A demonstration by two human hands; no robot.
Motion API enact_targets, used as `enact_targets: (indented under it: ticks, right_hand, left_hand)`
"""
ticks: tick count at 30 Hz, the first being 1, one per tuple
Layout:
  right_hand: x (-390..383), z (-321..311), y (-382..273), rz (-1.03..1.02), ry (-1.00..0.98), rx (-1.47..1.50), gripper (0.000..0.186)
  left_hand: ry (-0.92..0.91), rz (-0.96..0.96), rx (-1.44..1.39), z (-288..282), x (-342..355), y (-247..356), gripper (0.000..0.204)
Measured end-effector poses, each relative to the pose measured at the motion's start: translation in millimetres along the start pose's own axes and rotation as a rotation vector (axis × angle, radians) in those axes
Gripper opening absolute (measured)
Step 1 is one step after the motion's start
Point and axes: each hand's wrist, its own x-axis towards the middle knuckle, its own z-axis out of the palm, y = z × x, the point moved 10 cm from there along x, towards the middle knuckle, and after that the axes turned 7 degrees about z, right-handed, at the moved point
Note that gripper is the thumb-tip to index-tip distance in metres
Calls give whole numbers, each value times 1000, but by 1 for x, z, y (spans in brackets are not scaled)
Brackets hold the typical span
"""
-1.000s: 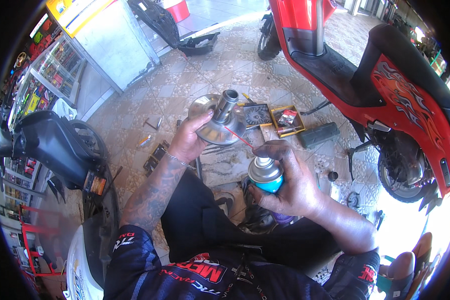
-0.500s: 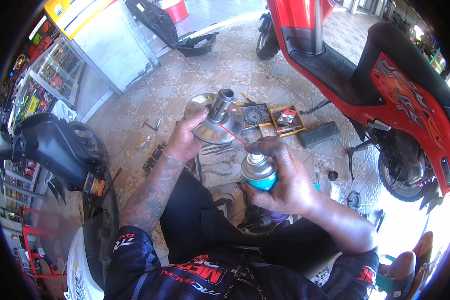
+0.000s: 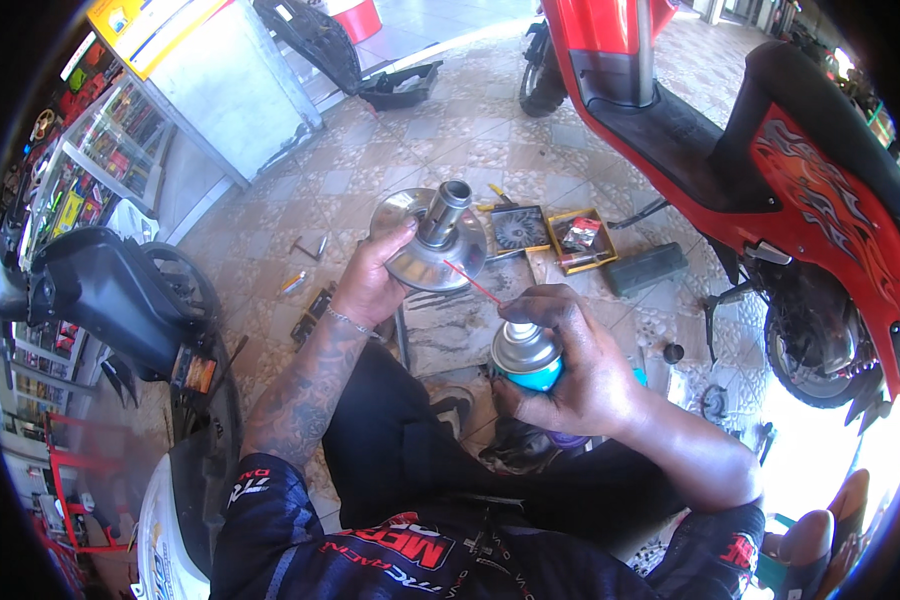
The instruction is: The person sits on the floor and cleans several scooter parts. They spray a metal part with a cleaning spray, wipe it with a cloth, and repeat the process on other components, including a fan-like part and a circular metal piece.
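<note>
A shiny metal pulley disc (image 3: 410,268) with an upright tube (image 3: 448,208) at its centre is gripped at its left rim by my left hand (image 3: 372,272). The thumb lies on its upper face, and the fingers below are partly hidden. In my right hand (image 3: 592,385) is an aerosol can (image 3: 526,352) with a silver top and blue-green body. My index finger rests on its nozzle. A thin red straw (image 3: 475,284) runs from the nozzle toward the disc, its tip over the face just below the tube. I see no clear spray.
Beyond my hands, a black tray (image 3: 518,228) and a yellow-edged tray (image 3: 582,240) lie on the tiled floor beside a dark green box (image 3: 648,270). A red scooter (image 3: 730,170) stands right; dark scooter bodywork (image 3: 120,285) is left. A hammer (image 3: 307,248) lies beyond my left hand.
My right hand and the can have shifted slightly right and down. The straw has moved down a little with them. My left hand still holds the disc in nearly the same place.
</note>
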Motion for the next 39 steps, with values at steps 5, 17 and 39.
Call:
enact_targets:
  ticks: [5,17,39]
  right_hand:
    - [-1,-11,7,11,10,-58,69]
    - [3,-4,1,10,-10,-39,70]
    - [-6,-9,3,12,-33,-117,71]
  left_hand:
    - [29,-13,-19,-4,1,-2,48]
    - [-18,-52,43,-6,2,-7,55]
    - [-6,-59,8,-10,1,-10,52]
